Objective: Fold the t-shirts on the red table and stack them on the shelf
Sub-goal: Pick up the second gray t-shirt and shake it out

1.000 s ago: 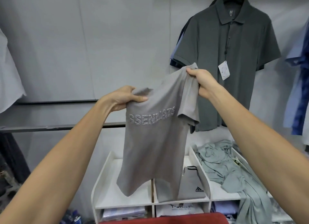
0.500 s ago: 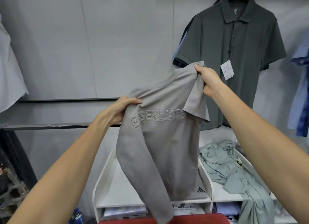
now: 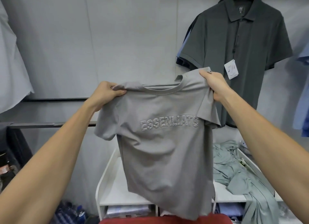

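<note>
Hands [image 3: 107, 93] [image 3: 214, 84] pinching grey t-shirt [image 3: 163, 148] shoulders.

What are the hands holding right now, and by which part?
Both hold the grey t-shirt up in the air: the left hand pinches one shoulder beside the collar, the right hand grips the other shoulder.

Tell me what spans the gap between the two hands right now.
In the head view, the grey t-shirt stretches between the left hand and right hand, each gripping a shoulder; its collar sits midway, lettered side toward the camera.
</note>
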